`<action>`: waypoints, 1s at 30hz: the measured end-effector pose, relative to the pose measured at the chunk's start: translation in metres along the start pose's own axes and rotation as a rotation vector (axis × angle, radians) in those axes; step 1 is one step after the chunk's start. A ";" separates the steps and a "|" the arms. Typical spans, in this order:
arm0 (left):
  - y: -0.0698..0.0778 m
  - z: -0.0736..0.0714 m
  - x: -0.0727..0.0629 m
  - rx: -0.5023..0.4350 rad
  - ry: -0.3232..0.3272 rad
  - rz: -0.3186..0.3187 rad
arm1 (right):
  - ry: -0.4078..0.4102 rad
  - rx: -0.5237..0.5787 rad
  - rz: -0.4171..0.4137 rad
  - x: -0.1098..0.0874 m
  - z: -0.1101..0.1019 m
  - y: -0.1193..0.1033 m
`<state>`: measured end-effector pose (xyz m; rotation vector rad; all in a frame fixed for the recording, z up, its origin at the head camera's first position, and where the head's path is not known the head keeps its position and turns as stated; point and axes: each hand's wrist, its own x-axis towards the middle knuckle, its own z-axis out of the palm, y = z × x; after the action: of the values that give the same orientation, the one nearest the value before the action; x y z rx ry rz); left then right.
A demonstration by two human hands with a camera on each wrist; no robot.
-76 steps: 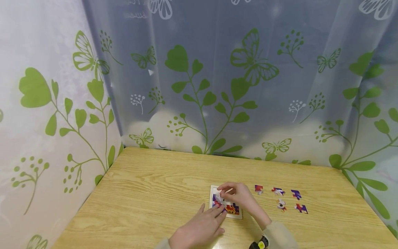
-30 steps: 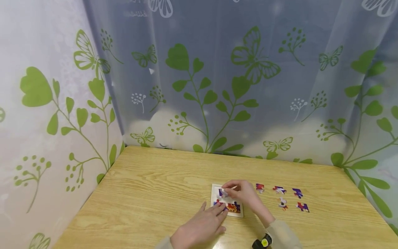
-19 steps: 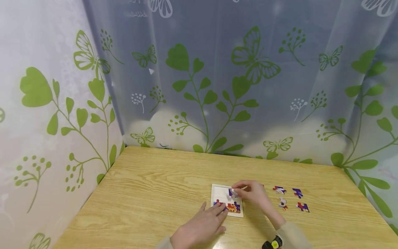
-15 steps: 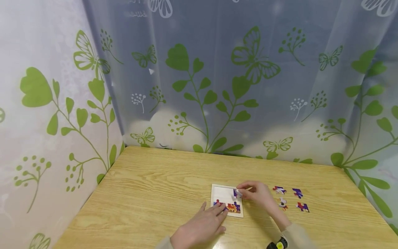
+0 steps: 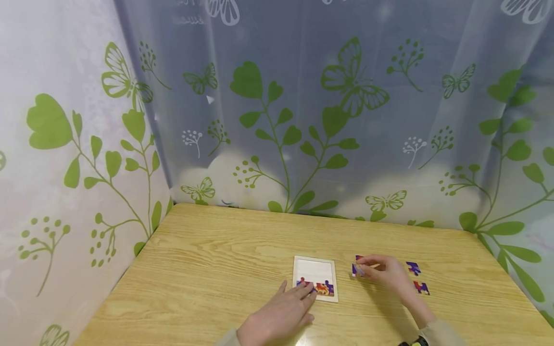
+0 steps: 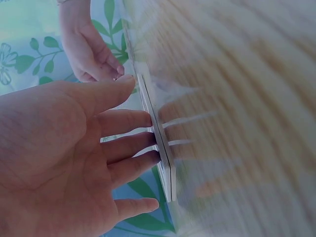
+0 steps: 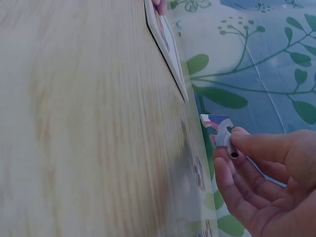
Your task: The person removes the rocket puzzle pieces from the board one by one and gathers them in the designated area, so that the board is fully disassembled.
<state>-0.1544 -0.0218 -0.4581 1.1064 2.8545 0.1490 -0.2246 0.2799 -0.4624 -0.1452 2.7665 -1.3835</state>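
The small purple, red and white jigsaw piece (image 7: 221, 127), pinched in the right hand (image 5: 387, 273), has moved off the pale-rimmed rectangular puzzle board (image 5: 312, 270) over the yellow wood-grain table (image 5: 216, 250), apparently leaving the upper board unfilled. The left hand (image 5: 279, 312), fingers straight and spread, touches the board.

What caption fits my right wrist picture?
A bare right hand pinches a purple and white jigsaw piece over a pale brown wooden table.
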 end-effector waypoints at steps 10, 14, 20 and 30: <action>-0.002 0.002 0.001 0.005 0.017 0.009 | -0.015 -0.066 0.022 -0.005 -0.013 0.011; -0.002 0.002 0.001 -0.001 0.016 0.006 | -0.038 -0.085 0.017 -0.004 -0.013 0.014; -0.001 0.000 -0.001 -0.001 0.015 -0.002 | -0.064 -0.093 0.010 -0.002 -0.011 0.015; -0.002 0.001 -0.001 0.002 0.024 0.011 | -0.055 -0.085 0.046 0.001 -0.007 0.012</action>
<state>-0.1549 -0.0235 -0.4590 1.1281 2.8705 0.1614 -0.2267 0.2931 -0.4679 -0.1205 2.7661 -1.2336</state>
